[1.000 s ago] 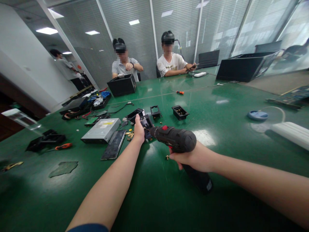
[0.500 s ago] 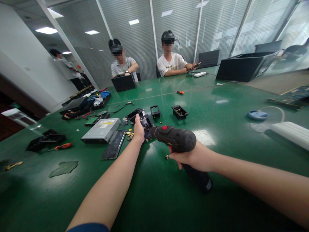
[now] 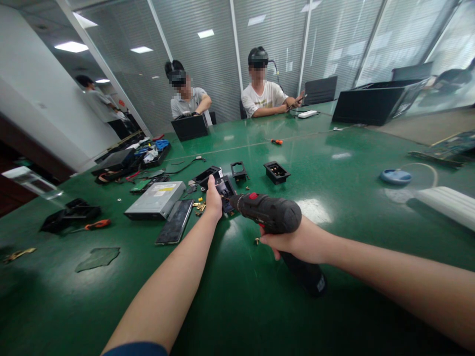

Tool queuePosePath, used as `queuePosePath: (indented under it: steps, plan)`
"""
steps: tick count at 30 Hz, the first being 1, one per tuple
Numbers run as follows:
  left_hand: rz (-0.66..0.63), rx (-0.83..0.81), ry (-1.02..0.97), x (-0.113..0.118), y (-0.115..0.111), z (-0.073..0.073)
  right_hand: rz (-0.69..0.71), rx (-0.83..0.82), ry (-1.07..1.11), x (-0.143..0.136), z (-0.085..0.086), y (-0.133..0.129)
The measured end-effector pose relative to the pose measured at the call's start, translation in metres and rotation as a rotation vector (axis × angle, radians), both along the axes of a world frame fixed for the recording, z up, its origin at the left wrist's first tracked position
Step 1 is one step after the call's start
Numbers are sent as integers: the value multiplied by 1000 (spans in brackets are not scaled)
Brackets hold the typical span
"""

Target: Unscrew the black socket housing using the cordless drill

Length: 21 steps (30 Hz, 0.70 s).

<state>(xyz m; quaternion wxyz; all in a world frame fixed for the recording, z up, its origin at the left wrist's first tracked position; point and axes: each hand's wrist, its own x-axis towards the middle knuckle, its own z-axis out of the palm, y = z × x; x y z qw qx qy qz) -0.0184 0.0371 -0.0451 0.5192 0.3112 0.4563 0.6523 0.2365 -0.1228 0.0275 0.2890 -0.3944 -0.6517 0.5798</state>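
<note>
Head view: left hand (image 3: 214, 200) grips a small black housing (image 3: 225, 188) on the table (image 3: 237, 306); right hand (image 3: 297, 242) is closed around a cordless driver (image 3: 272, 213). Its bit meets the housing, apparently mid-screw; steady alignment seems needed.

Glossy green table (image 3: 352, 148), glass partition walls with blinds (image 3: 208, 64). Ceiling panel lights (image 3: 72, 47) on. Black chairs (image 3: 321, 90) behind.

Right hand (image 3: 297, 242) gripping drill (image 3: 272, 213), bit against black part (image 3: 225, 188) under left hand (image 3: 213, 200)
</note>
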Motion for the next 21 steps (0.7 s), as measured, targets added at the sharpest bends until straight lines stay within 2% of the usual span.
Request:
queuePosePath:
  steps: [8,15,21]
  plan:
    - [52,-47,11,4,-3,5,11,6,-5,-1,-1,1]
    - [49,-39,9,4,-3,5,51,-7,-14,2,10,-2]
    - [64,-51,13,3,-1,3,26,19,2,2,-1,0]
